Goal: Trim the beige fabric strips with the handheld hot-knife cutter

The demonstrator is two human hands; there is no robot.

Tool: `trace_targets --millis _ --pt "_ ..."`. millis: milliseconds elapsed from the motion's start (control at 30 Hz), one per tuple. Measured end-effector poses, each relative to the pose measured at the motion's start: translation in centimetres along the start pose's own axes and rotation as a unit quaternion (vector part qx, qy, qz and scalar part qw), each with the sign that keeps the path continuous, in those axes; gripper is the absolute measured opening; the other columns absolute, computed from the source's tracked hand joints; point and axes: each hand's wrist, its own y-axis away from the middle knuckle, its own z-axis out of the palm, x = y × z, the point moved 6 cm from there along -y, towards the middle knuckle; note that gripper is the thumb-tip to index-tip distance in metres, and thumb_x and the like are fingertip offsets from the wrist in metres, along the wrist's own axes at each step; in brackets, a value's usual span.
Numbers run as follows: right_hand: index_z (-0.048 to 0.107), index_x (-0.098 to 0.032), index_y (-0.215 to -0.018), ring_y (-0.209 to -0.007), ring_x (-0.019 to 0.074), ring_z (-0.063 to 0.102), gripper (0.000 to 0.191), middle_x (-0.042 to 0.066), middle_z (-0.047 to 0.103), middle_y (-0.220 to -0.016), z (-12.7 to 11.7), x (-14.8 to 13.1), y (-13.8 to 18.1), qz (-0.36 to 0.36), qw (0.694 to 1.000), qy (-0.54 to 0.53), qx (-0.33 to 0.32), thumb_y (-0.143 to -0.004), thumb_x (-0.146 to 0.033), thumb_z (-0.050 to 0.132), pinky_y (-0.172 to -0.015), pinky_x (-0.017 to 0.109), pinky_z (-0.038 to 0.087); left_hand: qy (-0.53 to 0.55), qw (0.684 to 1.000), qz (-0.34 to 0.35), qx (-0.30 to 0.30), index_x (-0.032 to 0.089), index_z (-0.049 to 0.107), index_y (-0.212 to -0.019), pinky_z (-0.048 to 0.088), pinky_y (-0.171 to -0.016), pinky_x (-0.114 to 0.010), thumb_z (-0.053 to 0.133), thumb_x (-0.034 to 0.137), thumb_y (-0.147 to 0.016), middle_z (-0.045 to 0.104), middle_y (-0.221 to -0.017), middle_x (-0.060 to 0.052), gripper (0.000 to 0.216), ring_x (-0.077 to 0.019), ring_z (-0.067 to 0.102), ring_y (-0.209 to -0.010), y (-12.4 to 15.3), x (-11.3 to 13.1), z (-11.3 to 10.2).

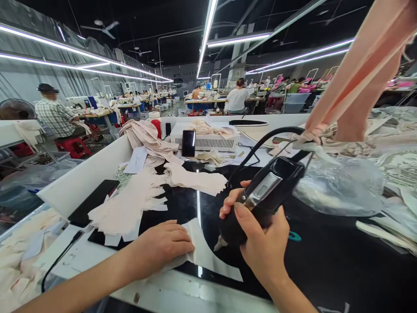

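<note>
My right hand (265, 248) is wrapped round a black corded hand tool with a silver panel (263, 191), apparently a small iron. It is tilted above the black tabletop, and its underside is mostly hidden. A pink cloth strip (352, 78) is knotted round its cord end from above. Left of it, my left hand (166, 243) lies flat, fingers stretched out, on a curved white fabric piece (208, 252). Part of that piece is hidden under the hand. A stack of pale cut pieces (127, 204) lies beyond my left hand.
A dark phone (94, 202) lies at the left, and another phone (189, 143) leans against a white vented box (208, 135). Clear plastic bags (342, 187) and fabric crowd the right side. A teal ring-shaped object (295, 236) lies near my right hand. People sit at sewing tables beyond.
</note>
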Motion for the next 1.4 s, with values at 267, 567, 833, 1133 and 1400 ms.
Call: trace_targets --millis 267,567,833,1133,1400 --pt "0.066 -0.03 -0.113 -0.064 0.0154 0.065 0.033 -0.002 0.068 -0.084 -0.5 0.4 0.7 0.017 1.0 0.009 -0.019 -0.088 -0.04 0.083 -0.06 0.03 0.059 0.004 0.998 -0.046 0.032 0.013 0.067 -0.125 0.058 -0.106 -0.034 0.052 -0.003 -0.098 0.073 -0.124 -0.012 0.035 -0.0216 0.068 -0.121 -2.7 -2.1 1.0" --pt "0.068 -0.03 -0.112 -0.065 0.0174 0.065 0.03 0.0 0.067 -0.079 -2.2 -0.9 1.9 0.021 0.999 0.014 -0.024 -0.088 -0.039 0.084 -0.059 0.032 0.063 -0.001 0.999 -0.038 0.004 0.013 0.071 -0.12 0.06 -0.101 -0.032 0.054 0.004 -0.103 0.074 -0.122 -0.011 0.026 -0.021 0.072 -0.112 -3.5 -3.4 2.8" --pt "0.07 -0.029 -0.106 -0.062 0.018 0.064 0.033 -0.001 0.066 -0.075 -2.3 -1.4 1.3 0.042 0.999 0.014 -0.003 -0.081 -0.04 0.088 -0.055 0.032 0.062 -0.018 0.999 -0.016 0.028 0.012 0.07 -0.126 0.057 -0.106 -0.031 0.048 0.01 -0.109 0.073 -0.13 -0.012 0.028 -0.0209 0.071 -0.119 -2.2 -3.2 3.0" --pt "0.068 -0.027 -0.101 -0.059 0.0164 0.062 0.036 -0.004 0.067 -0.071 0.4 -0.1 -1.7 0.008 0.998 -0.019 0.053 -0.073 -0.031 0.091 -0.052 0.03 0.059 -0.038 0.999 -0.024 0.025 0.013 0.07 -0.125 0.054 -0.109 -0.029 0.052 0.01 -0.108 0.073 -0.131 -0.01 0.025 -0.0198 0.07 -0.121 -2.4 -2.5 2.5" --pt "0.063 -0.025 -0.105 -0.06 0.0143 0.061 0.038 -0.005 0.068 -0.074 2.1 2.4 -2.8 -0.016 0.998 -0.013 0.051 -0.078 -0.034 0.087 -0.055 0.028 0.056 -0.014 0.997 -0.016 0.073 0.012 0.071 -0.124 0.057 -0.106 -0.03 0.053 0.009 -0.106 0.074 -0.128 -0.012 0.025 -0.0203 0.072 -0.117 -2.1 -2.5 2.9"
